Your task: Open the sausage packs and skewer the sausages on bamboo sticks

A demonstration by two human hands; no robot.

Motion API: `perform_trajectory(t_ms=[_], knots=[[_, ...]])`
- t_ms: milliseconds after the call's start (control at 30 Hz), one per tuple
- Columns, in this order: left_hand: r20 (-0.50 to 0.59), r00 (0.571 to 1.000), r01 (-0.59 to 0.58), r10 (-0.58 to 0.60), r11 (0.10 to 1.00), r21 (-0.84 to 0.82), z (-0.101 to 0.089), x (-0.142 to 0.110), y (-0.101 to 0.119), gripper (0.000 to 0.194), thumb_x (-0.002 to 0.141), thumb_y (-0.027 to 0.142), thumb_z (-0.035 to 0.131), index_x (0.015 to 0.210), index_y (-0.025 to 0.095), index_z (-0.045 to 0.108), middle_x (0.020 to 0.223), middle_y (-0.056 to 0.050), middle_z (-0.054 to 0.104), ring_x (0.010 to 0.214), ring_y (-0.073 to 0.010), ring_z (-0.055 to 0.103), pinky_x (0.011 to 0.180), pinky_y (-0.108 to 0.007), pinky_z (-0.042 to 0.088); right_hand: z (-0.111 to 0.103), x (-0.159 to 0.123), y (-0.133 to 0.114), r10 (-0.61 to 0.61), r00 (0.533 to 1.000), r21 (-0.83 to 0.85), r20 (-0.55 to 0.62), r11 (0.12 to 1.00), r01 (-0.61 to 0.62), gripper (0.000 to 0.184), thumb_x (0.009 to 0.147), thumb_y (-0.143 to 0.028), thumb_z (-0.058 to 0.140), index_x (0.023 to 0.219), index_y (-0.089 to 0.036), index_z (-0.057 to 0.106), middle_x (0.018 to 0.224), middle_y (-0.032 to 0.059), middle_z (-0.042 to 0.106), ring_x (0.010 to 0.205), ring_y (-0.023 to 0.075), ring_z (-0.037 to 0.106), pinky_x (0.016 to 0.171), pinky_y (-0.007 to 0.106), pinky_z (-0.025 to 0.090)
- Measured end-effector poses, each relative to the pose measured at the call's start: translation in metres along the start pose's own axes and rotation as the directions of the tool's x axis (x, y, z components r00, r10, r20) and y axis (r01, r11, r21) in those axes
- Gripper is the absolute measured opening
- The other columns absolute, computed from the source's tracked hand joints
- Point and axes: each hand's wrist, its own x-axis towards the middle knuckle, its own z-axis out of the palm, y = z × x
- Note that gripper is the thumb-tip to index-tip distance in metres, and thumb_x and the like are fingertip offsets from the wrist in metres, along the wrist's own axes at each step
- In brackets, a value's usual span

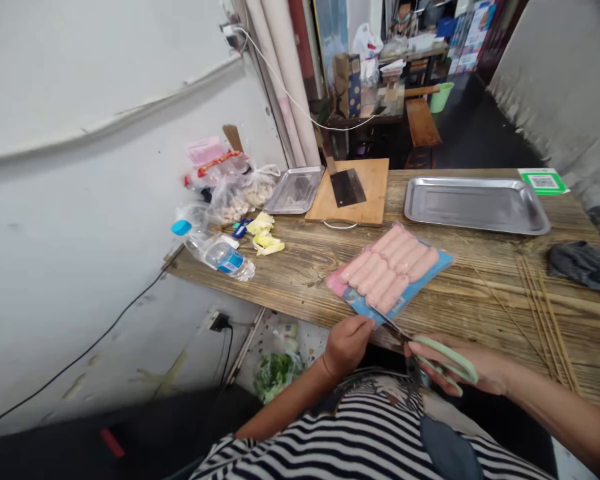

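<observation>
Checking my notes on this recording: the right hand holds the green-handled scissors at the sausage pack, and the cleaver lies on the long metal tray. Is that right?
Not quite. The head view shows the cleaver lying on the wooden cutting board, not on the long metal tray. The right hand does hold the green-handled scissors at the sausage pack.

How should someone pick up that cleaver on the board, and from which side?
I'd grip the cleaver by its handle, coming from above and the left. It lies on the board, blade on the near side, handle pointing away over the far edge, so reaching straight across would likely cross the blade.
</observation>
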Motion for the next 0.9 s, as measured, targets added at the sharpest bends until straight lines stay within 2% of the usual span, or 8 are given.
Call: perform_trajectory(t_ms=[133, 333, 433, 533, 600, 700, 800, 900], knots=[[-0.033, 0.999, 0.017, -0.019, 0.999, -0.034, -0.002, -0.001, -0.001, 0.023, 0.082, 0.008, 0.057, 0.103, 0.013, 0.065, 0.090, -0.009, 0.068, 0.080, -0.0142, 0.064, 0.070, -0.025, 0.057, 0.005, 0.007, 0.000, -0.009, 1.000, -0.021, -0.021, 1.000, 0.009, 0.050, 0.070, -0.065, 0.063, 0.078, -0.018, 0.047, 0.054, -0.0070, 0.048, 0.033, 0.0030, 0.037, 0.030, 0.014, 0.029], [-0.040, 0.998, 0.055, -0.058, 0.996, -0.076, -0.005, -0.008, -0.004, 0.026, 0.083, 0.009, 0.055, 0.107, 0.015, 0.065, 0.092, -0.009, 0.068, 0.080, -0.0157, 0.066, 0.070, -0.027, 0.058, 0.011, 0.011, 0.012, -0.074, 0.996, -0.192, -0.049, 0.979, 0.063, 0.049, 0.072, -0.062, 0.063, 0.064, -0.019, 0.041, 0.038, -0.0085, 0.040, 0.025, 0.0041, 0.031, 0.026, 0.014, 0.022], [-0.068, 0.996, 0.052, -0.058, 0.996, -0.074, -0.006, -0.009, -0.005, 0.026, 0.081, 0.007, 0.058, 0.105, 0.015, 0.066, 0.091, -0.009, 0.068, 0.079, -0.0157, 0.066, 0.069, -0.026, 0.058, 0.015, 0.012, 0.009, -0.056, 0.998, -0.122, -0.027, 0.991, 0.053, 0.049, 0.070, -0.064, 0.063, 0.069, -0.018, 0.044, 0.044, -0.0084, 0.044, 0.029, 0.0043, 0.035, 0.028, 0.015, 0.030], [-0.064, 0.997, 0.038, -0.045, 0.995, -0.097, -0.008, -0.007, -0.004, 0.027, 0.080, 0.007, 0.059, 0.105, 0.016, 0.066, 0.090, -0.008, 0.069, 0.077, -0.0155, 0.066, 0.067, -0.026, 0.058, 0.018, 0.017, 0.000, -0.006, 0.999, 0.008, 0.044, 1.000, 0.005, 0.051, 0.076, -0.067, 0.055, 0.088, -0.018, 0.051, 0.057, -0.0058, 0.052, 0.039, 0.0059, 0.045, 0.036, 0.018, 0.042], [-0.067, 0.996, 0.059, -0.067, 0.991, -0.119, -0.010, -0.004, -0.004, 0.026, 0.081, 0.009, 0.059, 0.104, 0.017, 0.066, 0.090, -0.008, 0.069, 0.077, -0.0158, 0.066, 0.067, -0.026, 0.059, 0.019, 0.022, -0.006, -0.030, 0.996, 0.058, 0.089, 0.998, 0.025, 0.051, 0.079, -0.066, 0.052, 0.094, -0.017, 0.053, 0.061, -0.0047, 0.053, 0.043, 0.0063, 0.048, 0.040, 0.018, 0.044], [-0.090, 0.992, 0.082, -0.094, 0.989, -0.126, -0.013, -0.001, -0.004, 0.024, 0.081, 0.009, 0.059, 0.102, 0.017, 0.067, 0.090, -0.009, 0.069, 0.076, -0.0161, 0.066, 0.066, -0.027, 0.059, 0.020, 0.027, -0.013, -0.052, 0.993, 0.042, 0.102, 0.998, 0.048, 0.050, 0.079, -0.065, 0.053, 0.090, -0.017, 0.053, 0.056, -0.0057, 0.050, 0.038, 0.0053, 0.045, 0.034, 0.016, 0.038], [-0.099, 0.988, 0.099, -0.116, 0.982, -0.161, -0.017, 0.000, -0.006, 0.024, 0.081, 0.008, 0.059, 0.101, 0.016, 0.067, 0.090, -0.009, 0.068, 0.076, -0.0151, 0.066, 0.067, -0.026, 0.059, 0.019, 0.028, -0.015, 0.001, 0.999, -0.060, 0.037, 0.998, 0.002, 0.052, 0.075, -0.067, 0.056, 0.084, -0.016, 0.052, 0.051, -0.0071, 0.047, 0.029, 0.0040, 0.038, 0.026, 0.014, 0.025], [-0.123, 0.980, 0.132, -0.158, 0.972, -0.194, -0.018, -0.002, -0.005, 0.023, 0.079, 0.006, 0.060, 0.100, 0.015, 0.067, 0.089, -0.009, 0.068, 0.077, -0.0141, 0.066, 0.069, -0.025, 0.058, 0.019, 0.028, -0.014, 0.006, 1.000, -0.133, -0.021, 0.991, -0.009, 0.052, 0.070, -0.067, 0.062, 0.076, -0.017, 0.049, 0.047, -0.0075, 0.046, 0.026, 0.0039, 0.036, 0.023, 0.014, 0.022]])
